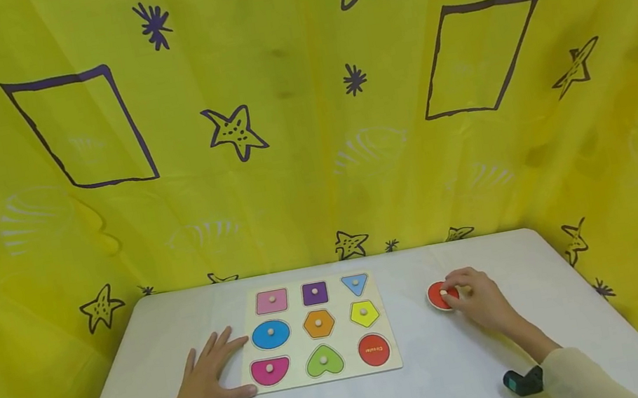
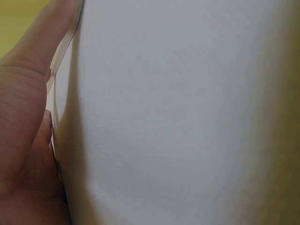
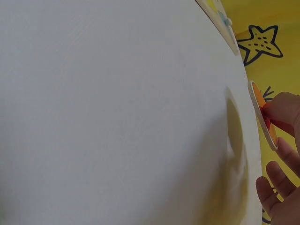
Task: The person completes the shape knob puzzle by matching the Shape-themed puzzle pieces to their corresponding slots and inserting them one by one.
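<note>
A wooden shape puzzle board lies on the white table, its knobbed pieces in rows. At the board's near right corner, the circle recess shows red with printed lettering and no knob. My left hand rests with spread fingers at the board's left edge, thumb and fingertips right at it. To the right of the board, my right hand pinches the knob of a red round puzzle piece. In the right wrist view that piece is raised above the tabletop, its shadow falling apart from it.
The white table reaches back to a yellow curtain with drawn stars and frames, which also hangs along both sides. Dark wrist devices are worn near both sleeves. Other pieces, such as the green heart, sit in the board.
</note>
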The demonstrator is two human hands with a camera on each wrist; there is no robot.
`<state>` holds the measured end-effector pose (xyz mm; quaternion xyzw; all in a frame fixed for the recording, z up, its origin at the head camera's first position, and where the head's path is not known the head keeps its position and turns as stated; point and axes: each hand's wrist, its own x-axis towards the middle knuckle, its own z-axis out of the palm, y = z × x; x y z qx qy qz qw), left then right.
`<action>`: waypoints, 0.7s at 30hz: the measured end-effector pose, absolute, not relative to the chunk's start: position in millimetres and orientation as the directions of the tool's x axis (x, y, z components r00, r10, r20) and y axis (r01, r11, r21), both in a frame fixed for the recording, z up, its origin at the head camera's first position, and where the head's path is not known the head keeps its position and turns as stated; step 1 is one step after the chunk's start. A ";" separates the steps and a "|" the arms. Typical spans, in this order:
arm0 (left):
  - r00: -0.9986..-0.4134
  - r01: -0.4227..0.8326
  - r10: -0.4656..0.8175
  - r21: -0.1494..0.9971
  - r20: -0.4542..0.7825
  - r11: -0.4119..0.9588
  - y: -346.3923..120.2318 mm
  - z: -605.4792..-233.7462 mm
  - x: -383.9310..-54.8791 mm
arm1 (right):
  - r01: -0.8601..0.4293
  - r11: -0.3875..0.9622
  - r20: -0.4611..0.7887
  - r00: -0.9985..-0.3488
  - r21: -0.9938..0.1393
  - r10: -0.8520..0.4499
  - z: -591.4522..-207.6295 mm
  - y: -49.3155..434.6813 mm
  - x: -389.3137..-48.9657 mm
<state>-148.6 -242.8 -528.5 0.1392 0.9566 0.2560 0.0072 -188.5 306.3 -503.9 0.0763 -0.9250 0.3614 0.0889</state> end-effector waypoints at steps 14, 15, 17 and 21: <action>-0.963 0.255 0.267 0.482 0.045 0.839 -242.9 -527.8 -151.0 | -0.242 0.709 0.240 -0.965 -0.662 -0.105 -491.9 284.3 -190.8; -0.963 0.254 0.266 0.482 0.044 0.838 -243.0 -527.9 -151.1 | -0.244 0.705 0.241 -0.965 -0.666 -0.106 -491.0 283.0 -190.6; -0.963 0.253 0.266 0.481 0.042 0.840 -243.1 -528.1 -151.0 | -0.250 0.701 0.247 -0.963 -0.668 -0.109 -489.5 280.4 -190.5; -0.963 0.252 0.267 0.483 0.040 0.839 -243.2 -527.4 -150.1 | -0.285 0.690 0.286 -0.951 -0.666 -0.117 -488.3 276.1 -190.9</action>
